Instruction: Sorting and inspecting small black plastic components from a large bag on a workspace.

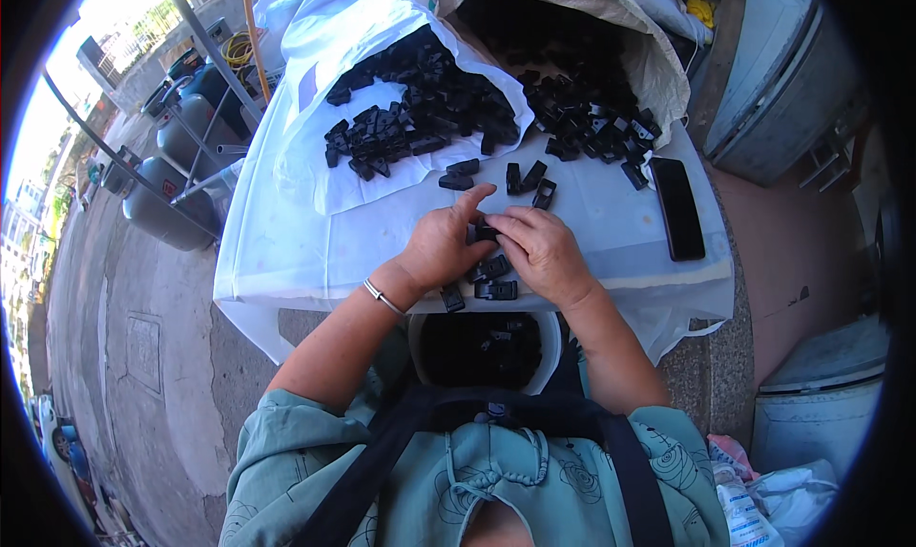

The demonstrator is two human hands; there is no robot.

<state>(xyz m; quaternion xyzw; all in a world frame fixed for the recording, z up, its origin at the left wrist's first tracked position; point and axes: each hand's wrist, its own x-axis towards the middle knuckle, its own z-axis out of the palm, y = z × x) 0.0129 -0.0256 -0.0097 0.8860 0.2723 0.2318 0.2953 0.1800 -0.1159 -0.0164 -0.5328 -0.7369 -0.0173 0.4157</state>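
Note:
My left hand [447,239] and my right hand [541,248] meet over the near part of the covered table. Between their fingertips they grip a small black plastic part [485,232], mostly hidden by the fingers. My left index finger points outward above it. Just below the hands lie several finished-looking black plastic pieces [496,289], close to the table's front edge. Beyond the fingers, a few loose black pieces [534,177] rest on the white sheet. A white tub [551,347] holding dark parts sits below the edge, in front of my body.
A white sack [334,70] and a beige sack [668,60] spill heaps of black parts at the table's far side. A dark phone [676,208] lies at the right. Grey gas cylinders [162,208] stand left of the table, and a metal cabinet [816,394] is at the right.

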